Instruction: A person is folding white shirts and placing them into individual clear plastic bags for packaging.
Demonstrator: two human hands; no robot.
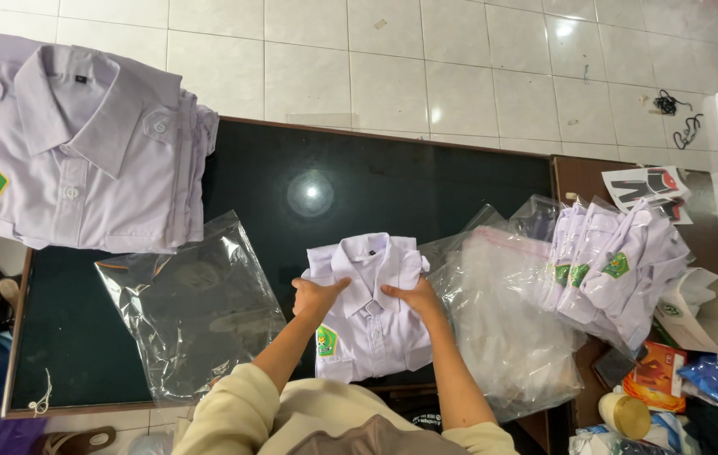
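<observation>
A folded white shirt (372, 333) with a green badge on its pocket lies on the black tabletop (376, 181) right in front of me. My left hand (315, 296) presses on the shirt's left collar side. On the right collar side rests my right hand (414, 296). Both hands lie flat on the cloth with fingers pointing inward toward the button line. An empty clear plastic bag (195, 307) lies flat to the left of the shirt.
A stack of folded white shirts (81, 143) sits at the table's far left. A pile of clear bags (502, 312) and several leaning folded shirts (616, 270) lie to the right. Boxes, a round tin (624, 414) and clutter fill the lower right. White tiled floor lies beyond.
</observation>
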